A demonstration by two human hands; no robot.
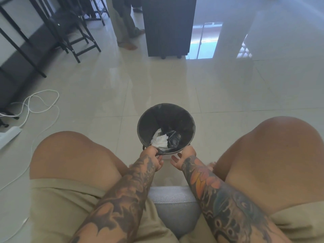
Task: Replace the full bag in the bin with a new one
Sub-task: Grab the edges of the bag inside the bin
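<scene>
**Left hand pinching the bin bag's near edge**

A person is sitting on a grey cushioned seat [175,204], knees apart, looking down at a small round black bin [166,128] that is standing on the glossy tiled floor [157,85] between the knees. A black bag [157,120] is lining the bin, its edge folded over the rim. Crumpled white paper [159,141] and a dark striped scrap [173,140] are lying inside, toward the near side.

The left hand [152,157] is reaching to the near rim, and its fingers [154,151] are curling round and pinching a fold of the bag's edge, which is lifting slightly off the rim there. The right hand [184,158] is hovering just beside the near rim, palm turned inward, its fingers [174,157] loosely spread and holding nothing; whether a fingertip is touching the rim cannot be told.

Farther off, a dark cabinet [168,27] on small feet is standing on the floor, and another person's legs [127,28] are showing beside it. Black chairs [73,32] are standing at the upper left. A white cable [35,104] is looping over the floor at the left, near a white power strip [8,135].
</scene>
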